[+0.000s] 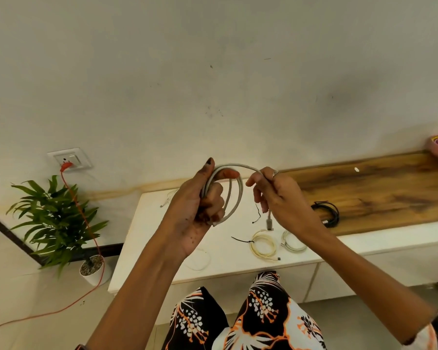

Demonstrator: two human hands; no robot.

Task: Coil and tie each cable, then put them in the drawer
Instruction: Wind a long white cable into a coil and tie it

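Grey cable (234, 190) looped between both hands, coiled cables (263, 245) on cabinet (147, 238) beneath.

Bright, even indoor light with soft, faint shadows and no harsh glare. The wall (213, 72) looks washed out, with one dim grey smudge at right. Wide-angle distortion bends the edges; detail is slightly soft throughout

White cabinet top (147, 248) (coiled cables (263, 245))
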